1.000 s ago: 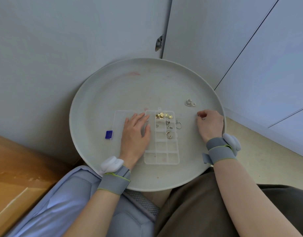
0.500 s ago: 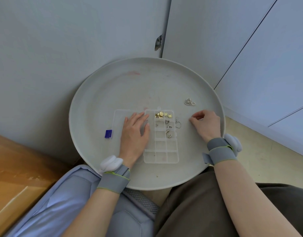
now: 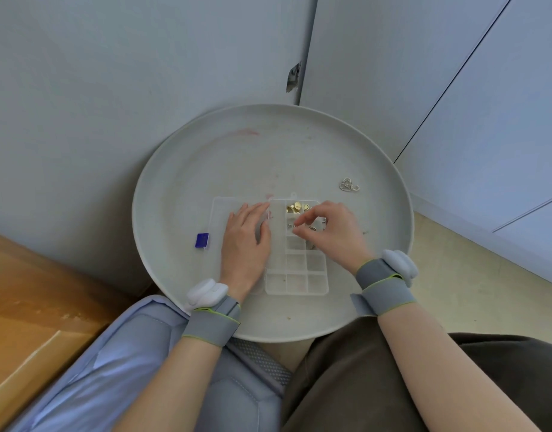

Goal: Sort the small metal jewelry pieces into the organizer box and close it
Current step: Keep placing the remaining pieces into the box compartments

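Over organizer box (image 3: 296,275) | right hand (image 3: 330,232) fingertips pinched, contents unclear | left hand (image 3: 245,241) flat, open

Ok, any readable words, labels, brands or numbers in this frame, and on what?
None can be read.
Blue tag on the tray: no print can be made out at this size.
Wristbands and their white modules: no marking shows.
Organizer box: clear plastic, no label shows.
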`<state>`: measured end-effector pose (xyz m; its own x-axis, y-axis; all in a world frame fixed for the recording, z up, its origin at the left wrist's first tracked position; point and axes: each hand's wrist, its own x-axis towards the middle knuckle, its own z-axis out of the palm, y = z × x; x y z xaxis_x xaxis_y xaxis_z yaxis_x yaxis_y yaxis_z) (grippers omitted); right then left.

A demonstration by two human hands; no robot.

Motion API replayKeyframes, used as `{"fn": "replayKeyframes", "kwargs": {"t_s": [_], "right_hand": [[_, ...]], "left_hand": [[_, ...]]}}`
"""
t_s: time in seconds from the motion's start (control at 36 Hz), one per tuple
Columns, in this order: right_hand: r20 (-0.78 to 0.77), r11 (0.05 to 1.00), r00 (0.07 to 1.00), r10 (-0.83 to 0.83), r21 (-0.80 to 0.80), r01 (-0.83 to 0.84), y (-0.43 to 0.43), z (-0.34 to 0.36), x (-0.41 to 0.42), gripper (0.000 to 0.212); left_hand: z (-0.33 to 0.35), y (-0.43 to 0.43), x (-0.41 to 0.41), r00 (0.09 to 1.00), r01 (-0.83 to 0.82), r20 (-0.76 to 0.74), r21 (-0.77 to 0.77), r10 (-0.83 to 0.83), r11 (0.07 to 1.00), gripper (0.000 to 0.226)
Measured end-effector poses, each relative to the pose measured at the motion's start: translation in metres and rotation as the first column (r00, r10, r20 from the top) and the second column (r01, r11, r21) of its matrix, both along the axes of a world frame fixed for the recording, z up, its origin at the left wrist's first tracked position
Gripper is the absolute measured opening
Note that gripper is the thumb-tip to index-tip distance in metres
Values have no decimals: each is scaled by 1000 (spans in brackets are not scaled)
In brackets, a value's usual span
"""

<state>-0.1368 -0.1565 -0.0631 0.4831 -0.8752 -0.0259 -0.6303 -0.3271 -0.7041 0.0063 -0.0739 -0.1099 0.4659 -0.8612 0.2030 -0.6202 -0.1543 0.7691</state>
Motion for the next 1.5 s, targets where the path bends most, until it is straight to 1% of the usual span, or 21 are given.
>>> {"fn": "replayKeyframes", "kwargs": {"t_s": [0.11, 0.22, 0.33, 0.61, 0.72, 0.78, 0.86, 0.89, 0.94, 1.0, 1.06, 1.11, 1.19, 1.28, 1.42, 1.5], "right_hand": [[-57, 999, 998, 24, -28, -26, 1, 0, 2, 6], [-13, 997, 999, -30, -73, 29, 0, -2, 5, 3], [-19, 988, 997, -78, -136, 75, -2, -4, 8, 2], [-45, 982, 997, -66, -180, 56, -2, -9, 12, 4], [26, 981, 996, -84, -173, 87, -2, -6, 11, 5], [143, 986, 983, -113, -107, 128, -1, 0, 11, 6], [377, 970, 900, -218, 182, 159, 0, 14, 9, 8], [433, 949, 864, -257, 282, 141, 0, 17, 7, 8], [498, 889, 804, -326, 451, 81, -2, 22, 1, 6], [556, 819, 739, -380, 574, -10, -5, 26, -3, 7], [608, 755, 655, -448, 650, -87, -8, 28, -7, 9], [629, 724, 594, -502, 681, -109, -10, 30, -10, 9], [631, 723, 570, -525, 685, -92, -11, 31, -12, 10], [630, 760, 595, -499, 648, -49, -12, 32, -14, 13], [589, 839, 683, -431, 540, 64, -11, 33, -16, 21], [593, 864, 694, -408, 495, 85, -10, 34, -17, 24]], "left_hand": [[0, 0, 0, 1000, 8, 2, 0, -8, 1000, 36], [-2, -1, 1, 1000, 5, 0, -3, -5, 1000, 35], [-1, -1, 0, 1000, 8, -5, -2, -8, 1000, 35], [0, -1, -1, 1000, 12, -17, -1, -12, 1000, 36], [1, -1, -1, 1000, 14, -24, -4, -14, 1000, 35], [1, -1, -1, 1000, 13, -24, -4, -13, 1000, 35], [2, -1, -1, 999, 18, -39, 1, -18, 1000, 35], [2, -1, -1, 999, 20, -41, 1, -20, 1000, 35], [1, -1, -2, 999, 24, -38, -2, -24, 1000, 35], [2, -1, -2, 999, 27, -36, -4, -27, 1000, 34], [2, -2, -2, 999, 28, -41, -12, -29, 1000, 33], [2, -2, -3, 999, 28, -42, -11, -29, 1000, 33], [3, -1, -2, 999, 26, -47, -1, -26, 1000, 33], [4, 0, -2, 998, 32, -45, 11, -32, 999, 33], [6, 0, -2, 998, 36, -51, 18, -35, 999, 33], [6, 0, -2, 998, 34, -48, 18, -33, 999, 32]]}}
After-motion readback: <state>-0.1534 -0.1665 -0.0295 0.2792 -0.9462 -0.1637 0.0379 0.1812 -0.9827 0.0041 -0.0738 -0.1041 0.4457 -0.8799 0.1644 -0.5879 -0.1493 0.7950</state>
